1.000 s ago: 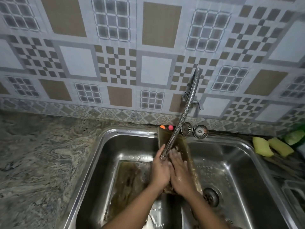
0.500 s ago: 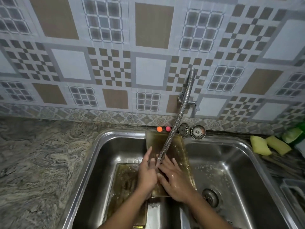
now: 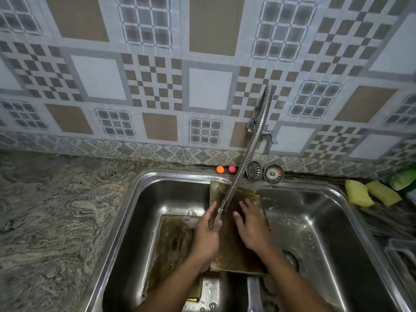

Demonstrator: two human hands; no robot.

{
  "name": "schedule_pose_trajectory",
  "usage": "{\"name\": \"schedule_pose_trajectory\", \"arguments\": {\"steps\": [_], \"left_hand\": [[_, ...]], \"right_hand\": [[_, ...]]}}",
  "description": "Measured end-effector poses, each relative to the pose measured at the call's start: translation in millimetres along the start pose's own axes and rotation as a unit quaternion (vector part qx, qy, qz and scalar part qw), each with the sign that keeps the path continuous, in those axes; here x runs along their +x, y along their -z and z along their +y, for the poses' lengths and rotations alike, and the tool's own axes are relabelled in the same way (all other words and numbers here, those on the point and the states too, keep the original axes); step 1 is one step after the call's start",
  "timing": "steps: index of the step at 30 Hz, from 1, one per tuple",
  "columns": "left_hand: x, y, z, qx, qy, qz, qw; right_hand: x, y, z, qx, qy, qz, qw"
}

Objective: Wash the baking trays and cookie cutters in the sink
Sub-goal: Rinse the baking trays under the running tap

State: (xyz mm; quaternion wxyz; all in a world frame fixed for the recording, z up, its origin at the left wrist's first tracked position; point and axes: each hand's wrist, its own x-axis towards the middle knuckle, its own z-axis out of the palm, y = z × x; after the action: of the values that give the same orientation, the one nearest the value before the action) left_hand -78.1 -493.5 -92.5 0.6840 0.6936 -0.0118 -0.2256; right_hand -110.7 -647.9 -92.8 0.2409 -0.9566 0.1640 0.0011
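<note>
A brown-stained baking tray (image 3: 233, 253) leans tilted over the divider of the double steel sink (image 3: 135, 194), its top edge against the back rim. My left hand (image 3: 206, 235) holds the tray's left edge, thumb pointing up, right under the tip of the flexible tap hose (image 3: 247, 152), where water runs. My right hand (image 3: 252, 226) lies flat on the tray's face with its fingers spread. A second stained tray (image 3: 171, 244) lies flat on the floor of the left basin. No cookie cutters can be made out.
Two yellow sponges (image 3: 358, 193) and a green bag (image 3: 403, 179) sit on the counter at right. Two drain strainers (image 3: 273, 174) and small orange and pink balls (image 3: 220, 169) rest on the back rim. A rack (image 3: 403, 257) stands at far right. Granite counter (image 3: 56, 210) spreads to the left.
My hands, pressed together on the tray under the hose, have moved apart. The right hand slid up and right with spread fingers. The left moved to the tray's left edge.
</note>
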Motion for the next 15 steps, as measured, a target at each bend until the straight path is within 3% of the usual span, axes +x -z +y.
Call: {"name": "schedule_pose_trajectory", "arguments": {"steps": [2,4,6,7,9,12,15], "left_hand": [[-1.4,-4.2,0.3,-0.017,0.032,0.015,0.999],[4.6,-3.0,-2.1,-0.048,0.081,0.027,0.995],[10.3,1.2,-6.4,-0.081,0.123,0.01,0.989],[10.1,3.5,-8.5,-0.09,0.135,-0.005,0.987],[5.6,6.3,-10.6,-0.08,0.125,-0.025,0.989],[-1.8,7.8,-14.4,0.01,0.07,-0.028,0.997],[-3.3,4.5,-14.3,0.218,0.026,-0.018,0.975]], "right_hand": [[-3.0,8.6,1.0,0.029,0.036,-0.024,0.999],[-12.4,22.4,5.1,0.027,0.037,0.011,0.999],[-17.5,37.2,17.4,-0.01,-0.021,0.05,0.999],[-20.4,45.1,20.4,-0.008,-0.067,0.029,0.997],[-24.2,54.7,21.2,0.153,-0.144,-0.028,0.977],[-25.9,58.4,10.9,0.395,-0.161,-0.027,0.904],[-27.6,54.4,-13.1,0.437,-0.133,0.017,0.889]]}}
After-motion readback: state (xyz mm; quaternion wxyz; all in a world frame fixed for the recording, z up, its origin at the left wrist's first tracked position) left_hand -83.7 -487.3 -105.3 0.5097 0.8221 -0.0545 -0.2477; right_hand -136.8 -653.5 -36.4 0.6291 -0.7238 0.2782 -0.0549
